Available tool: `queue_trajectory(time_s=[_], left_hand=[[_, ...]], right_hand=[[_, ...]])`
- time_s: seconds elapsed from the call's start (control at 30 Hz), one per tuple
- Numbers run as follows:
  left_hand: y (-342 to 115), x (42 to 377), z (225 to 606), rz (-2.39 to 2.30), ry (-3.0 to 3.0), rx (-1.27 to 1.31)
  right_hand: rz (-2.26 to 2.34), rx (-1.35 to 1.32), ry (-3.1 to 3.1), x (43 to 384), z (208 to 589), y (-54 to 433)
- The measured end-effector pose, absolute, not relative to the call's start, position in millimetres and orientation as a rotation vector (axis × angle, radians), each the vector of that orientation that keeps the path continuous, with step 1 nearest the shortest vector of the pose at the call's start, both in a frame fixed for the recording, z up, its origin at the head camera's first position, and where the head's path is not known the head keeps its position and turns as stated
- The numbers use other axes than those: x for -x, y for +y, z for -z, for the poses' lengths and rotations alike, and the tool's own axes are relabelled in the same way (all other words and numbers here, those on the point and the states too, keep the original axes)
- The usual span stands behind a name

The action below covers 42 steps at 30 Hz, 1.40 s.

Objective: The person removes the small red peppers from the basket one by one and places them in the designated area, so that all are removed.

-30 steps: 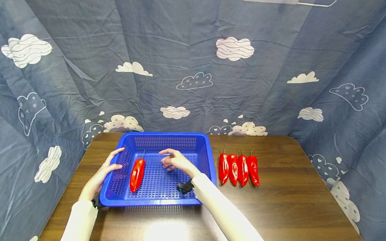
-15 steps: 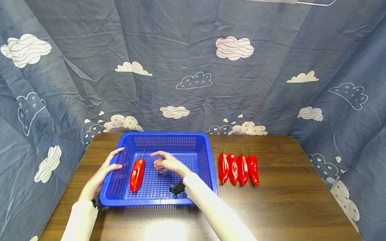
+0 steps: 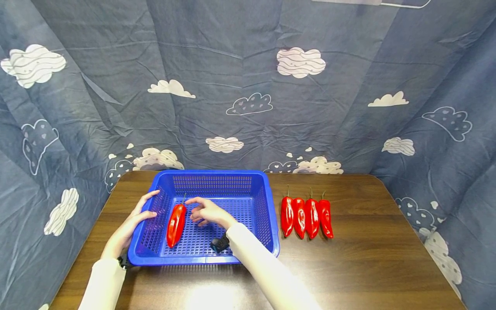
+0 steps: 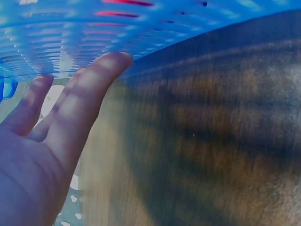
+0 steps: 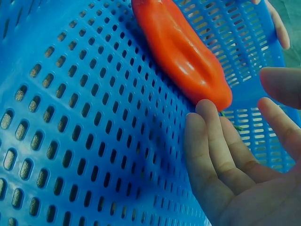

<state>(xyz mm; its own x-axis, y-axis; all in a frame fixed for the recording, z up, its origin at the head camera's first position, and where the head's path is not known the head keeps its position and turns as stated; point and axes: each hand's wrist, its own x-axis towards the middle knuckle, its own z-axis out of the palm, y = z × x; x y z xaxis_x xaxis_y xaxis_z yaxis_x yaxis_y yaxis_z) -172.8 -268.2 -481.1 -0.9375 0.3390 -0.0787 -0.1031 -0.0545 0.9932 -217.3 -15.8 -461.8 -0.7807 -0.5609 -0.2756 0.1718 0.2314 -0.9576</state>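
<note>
A blue perforated plastic basket (image 3: 217, 259) stands on the left of the table with one long red pepper (image 3: 176, 225) lying on its floor, green stem toward the back. My left hand (image 3: 125, 228) holds the basket's left rim, two digits hooked over it; in the left wrist view, other fingers (image 4: 77, 113) lie along the outside of the wall. Inside the basket, just right of the pepper, my right hand (image 3: 209, 212) is spread with nothing in it. Its fingertips (image 5: 206, 106) overlap the pepper's stem end in the right wrist view.
Several red peppers (image 3: 312, 218) lie side by side on the brown wooden table (image 3: 372, 254), right of the basket. A dark blue cloth (image 3: 248, 129) with white clouds hangs behind and at both sides of the table.
My right hand has moved left across the basket, closer to the pepper in it. My left hand, the basket and the peppers have stayed in place.
</note>
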Motion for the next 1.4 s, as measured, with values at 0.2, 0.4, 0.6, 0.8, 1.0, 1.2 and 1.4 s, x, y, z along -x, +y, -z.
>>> queue_trajectory(time_s=[0.2,0.4,0.6,0.8,1.0,1.2,1.4], left_hand=[[-267,172,481,-2.068,1.919,-0.257],[-268,172,481,-2.063,1.927,-0.25],[-267,172,480,-2.064,1.921,-0.254],[-267,172,479,-2.055,1.941,-0.247],[-267,171,480,-2.052,1.949,-0.253],[-267,172,480,-2.058,1.936,-0.253],[-267,172,480,-2.055,1.932,-0.243]], right_hand=[[1.587,0.337,1.932,216,463,-22],[1.509,0.34,1.981,216,464,-31],[1.466,0.347,2.007,217,465,-34],[1.416,0.372,2.03,216,465,-38],[1.413,0.363,2.02,215,466,-41],[1.411,0.347,2.01,215,466,-43],[1.359,0.378,2.023,215,468,-46]])
